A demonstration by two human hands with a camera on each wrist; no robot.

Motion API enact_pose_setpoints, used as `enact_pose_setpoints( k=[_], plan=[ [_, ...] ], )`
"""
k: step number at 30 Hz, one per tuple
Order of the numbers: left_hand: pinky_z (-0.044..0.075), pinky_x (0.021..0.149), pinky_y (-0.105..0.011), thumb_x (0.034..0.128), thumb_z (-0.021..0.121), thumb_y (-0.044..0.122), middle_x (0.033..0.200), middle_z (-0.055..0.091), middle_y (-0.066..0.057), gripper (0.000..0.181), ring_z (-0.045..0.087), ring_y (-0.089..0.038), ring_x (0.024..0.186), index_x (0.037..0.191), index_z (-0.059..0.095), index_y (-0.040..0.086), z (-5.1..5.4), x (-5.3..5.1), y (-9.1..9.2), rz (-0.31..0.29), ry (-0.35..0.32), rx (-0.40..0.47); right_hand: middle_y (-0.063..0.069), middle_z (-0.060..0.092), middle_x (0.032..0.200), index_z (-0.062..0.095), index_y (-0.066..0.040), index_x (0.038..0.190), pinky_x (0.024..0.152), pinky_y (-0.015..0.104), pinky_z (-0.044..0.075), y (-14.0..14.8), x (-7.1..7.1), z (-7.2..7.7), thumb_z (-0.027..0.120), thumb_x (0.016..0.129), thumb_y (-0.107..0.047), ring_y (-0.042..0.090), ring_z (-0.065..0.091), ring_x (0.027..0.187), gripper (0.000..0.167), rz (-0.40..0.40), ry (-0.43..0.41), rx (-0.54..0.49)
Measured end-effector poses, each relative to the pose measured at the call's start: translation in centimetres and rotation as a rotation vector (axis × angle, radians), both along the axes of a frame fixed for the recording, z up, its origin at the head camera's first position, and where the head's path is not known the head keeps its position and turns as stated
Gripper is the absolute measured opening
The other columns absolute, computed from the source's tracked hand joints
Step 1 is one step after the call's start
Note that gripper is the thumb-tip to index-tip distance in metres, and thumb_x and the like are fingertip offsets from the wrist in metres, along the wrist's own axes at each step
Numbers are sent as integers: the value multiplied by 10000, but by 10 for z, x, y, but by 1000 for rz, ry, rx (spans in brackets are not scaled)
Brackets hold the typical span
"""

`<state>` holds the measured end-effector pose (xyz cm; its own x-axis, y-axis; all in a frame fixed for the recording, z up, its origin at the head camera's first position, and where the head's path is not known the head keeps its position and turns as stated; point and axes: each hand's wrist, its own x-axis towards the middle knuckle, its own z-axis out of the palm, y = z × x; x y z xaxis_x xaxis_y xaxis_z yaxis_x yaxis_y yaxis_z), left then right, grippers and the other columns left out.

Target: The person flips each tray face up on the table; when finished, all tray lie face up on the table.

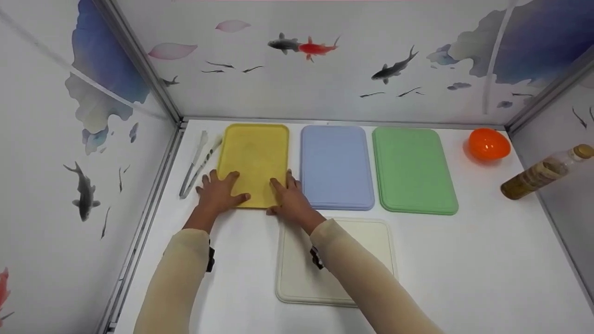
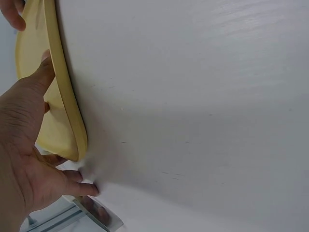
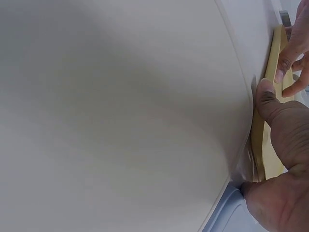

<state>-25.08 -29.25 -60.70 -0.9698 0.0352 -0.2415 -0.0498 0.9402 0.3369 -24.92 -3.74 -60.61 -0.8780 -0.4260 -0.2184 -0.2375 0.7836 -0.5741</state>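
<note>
Head view: the yellow board (image 1: 253,153) lies on the desk (image 1: 241,273), between tongs (image 1: 184,190) and blue board (image 1: 336,167). Left hand (image 1: 219,192) and right hand (image 1: 293,198), apart, spread over its near corners; straightening seems underway, next calling for even, gentle pressure.

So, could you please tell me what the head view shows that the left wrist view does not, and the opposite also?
Only the head view shows the blue board, green board, cream board, bowl, bottle, sleeves and painted fish.

Only the left wrist view shows the fine dark marks on the table.

Both share that table, the yellow board, the left hand touching it, the right hand and the tongs; the left wrist view shows just parts of these last two.
</note>
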Motion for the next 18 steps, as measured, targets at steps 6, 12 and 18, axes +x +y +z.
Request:
enact_pose_setpoints(
  k=[6, 12, 18],
  plan=[
    [269, 1129, -929, 1003, 717, 644, 1677, 244, -458, 880, 238, -723, 1547, 1698, 420, 195, 5, 3, -1, 4, -2, -17, 311, 37, 1833, 356, -179, 1745, 1296, 537, 400, -2, -2, 0, 867, 967, -385, 507, 212, 1673, 954, 17, -1, -3],
    [266, 1137, -925, 1004, 720, 647, 1692, 215, -451, 889, 220, -715, 1558, 1708, 404, 205, 7, 4, 1, 6, -26, -25, 353, 45, 1815, 344, -129, 1744, 1276, 546, 422, 0, -1, -6, 868, 961, -416, 544, 244, 1647, 985, 31, 23, -9],
    [270, 1139, -922, 994, 723, 660, 1694, 215, -450, 899, 228, -712, 1556, 1706, 410, 211, 7, 0, 3, -2, -20, -17, 343, 40, 1819, 318, -111, 1749, 1292, 552, 401, 1, -2, -3, 874, 959, -388, 527, 235, 1660, 1005, 19, 13, -4]
  ],
)
